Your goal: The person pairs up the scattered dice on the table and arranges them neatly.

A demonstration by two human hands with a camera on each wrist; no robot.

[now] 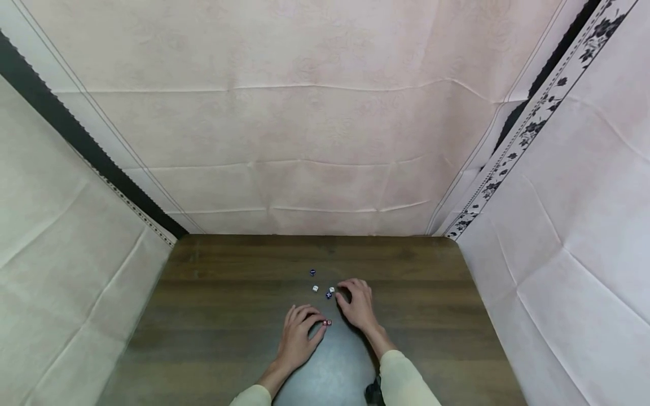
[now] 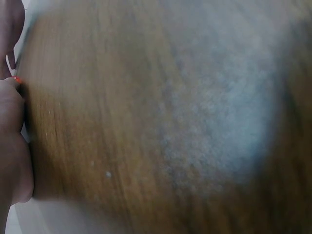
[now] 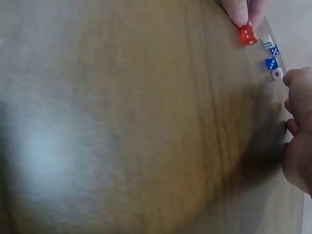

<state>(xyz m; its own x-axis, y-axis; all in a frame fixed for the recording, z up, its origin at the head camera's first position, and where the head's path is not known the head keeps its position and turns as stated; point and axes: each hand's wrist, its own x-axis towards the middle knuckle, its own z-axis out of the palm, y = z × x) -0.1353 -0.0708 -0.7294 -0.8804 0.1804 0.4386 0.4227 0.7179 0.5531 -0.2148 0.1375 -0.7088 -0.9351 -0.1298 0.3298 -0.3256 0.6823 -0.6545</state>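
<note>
My left hand [image 1: 299, 337] pinches red dice [image 1: 329, 322] between thumb and index finger, low over the wooden table [image 1: 223, 316]. In the right wrist view, the red die [image 3: 248, 35] shows white pips beside those fingertips. Farther back, my right hand [image 1: 358, 304] has its thumb and index finger apart, just right of a white die [image 1: 332, 290] and a blue die [image 1: 328, 295]. Nothing shows between these fingers. To the left lie another white die [image 1: 315, 288] and, behind it, a second blue die [image 1: 312, 272].
Pale creased cloth [image 1: 315, 129] hangs behind the table's far edge, with more cloth [image 1: 574, 237] on the right and on the left [image 1: 76, 242]. A dark object [image 1: 374, 392] lies beside the right sleeve [image 1: 406, 378] at the near side.
</note>
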